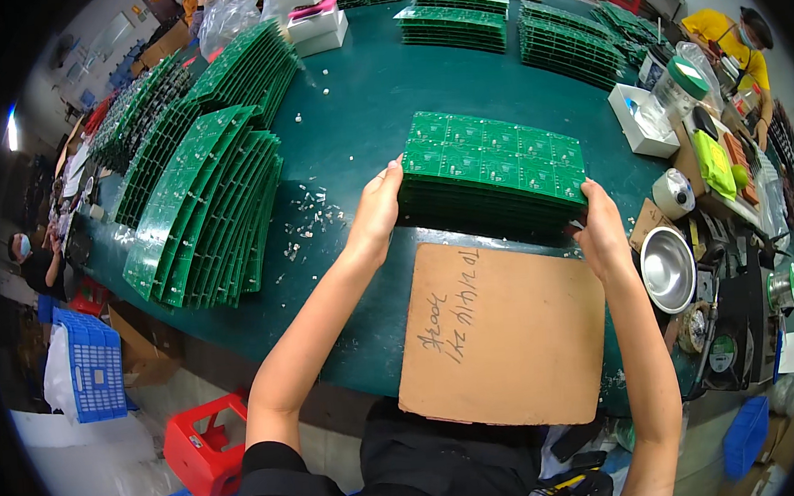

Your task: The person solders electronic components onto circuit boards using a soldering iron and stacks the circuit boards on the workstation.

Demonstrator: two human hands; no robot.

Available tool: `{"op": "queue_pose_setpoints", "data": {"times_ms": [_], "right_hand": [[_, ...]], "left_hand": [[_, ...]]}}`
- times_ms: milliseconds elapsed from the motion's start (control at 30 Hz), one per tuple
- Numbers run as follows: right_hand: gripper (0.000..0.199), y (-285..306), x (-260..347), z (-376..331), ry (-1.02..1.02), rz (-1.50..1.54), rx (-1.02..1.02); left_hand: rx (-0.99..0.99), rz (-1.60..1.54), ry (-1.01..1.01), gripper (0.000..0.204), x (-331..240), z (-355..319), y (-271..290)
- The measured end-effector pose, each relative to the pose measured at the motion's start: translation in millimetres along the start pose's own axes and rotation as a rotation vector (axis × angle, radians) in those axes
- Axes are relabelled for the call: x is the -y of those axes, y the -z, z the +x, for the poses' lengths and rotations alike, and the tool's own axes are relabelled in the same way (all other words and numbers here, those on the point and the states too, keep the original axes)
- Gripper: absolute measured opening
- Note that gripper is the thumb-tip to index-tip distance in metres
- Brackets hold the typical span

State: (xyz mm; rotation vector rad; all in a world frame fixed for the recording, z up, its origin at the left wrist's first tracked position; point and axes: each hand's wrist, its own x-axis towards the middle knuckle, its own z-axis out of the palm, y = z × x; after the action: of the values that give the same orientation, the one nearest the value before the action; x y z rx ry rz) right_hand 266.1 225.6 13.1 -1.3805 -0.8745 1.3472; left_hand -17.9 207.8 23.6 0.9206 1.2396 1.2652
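A thick stack of green circuit board panels (491,156) is gripped at its two short sides. My left hand (381,205) presses its left end, and my right hand (600,222) is wrapped round its right end. The stack's underside is in shadow, so I cannot tell whether it touches the table. Just nearer to me lies a brown cardboard sheet (503,341) with handwriting on it, reaching over the table's front edge. Left of my left arm, more green panels (203,205) stand on edge in leaning rows.
Small white bits (313,217) are scattered on the green table (351,87). Further panel stacks (452,26) sit at the back. On the right are a metal bowl (667,270), a white box (641,119) and a jar (681,85). A red stool (205,446) stands below left; a person in yellow (720,37) is far right.
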Motion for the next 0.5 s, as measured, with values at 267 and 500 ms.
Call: {"op": "queue_pose_setpoints", "data": {"times_ms": [267, 500], "right_hand": [[0.035, -0.2, 11.0, -8.3, -0.031, -0.07, 0.026], [0.036, -0.4, 13.9, -9.5, -0.007, -0.064, 0.09]], "left_hand": [[0.078, 0.002, -0.046, 0.038, 3.1, 8.9, 7.4], [0.06, 0.069, 0.01, 0.042, 2.3, 8.2, 10.5]]}}
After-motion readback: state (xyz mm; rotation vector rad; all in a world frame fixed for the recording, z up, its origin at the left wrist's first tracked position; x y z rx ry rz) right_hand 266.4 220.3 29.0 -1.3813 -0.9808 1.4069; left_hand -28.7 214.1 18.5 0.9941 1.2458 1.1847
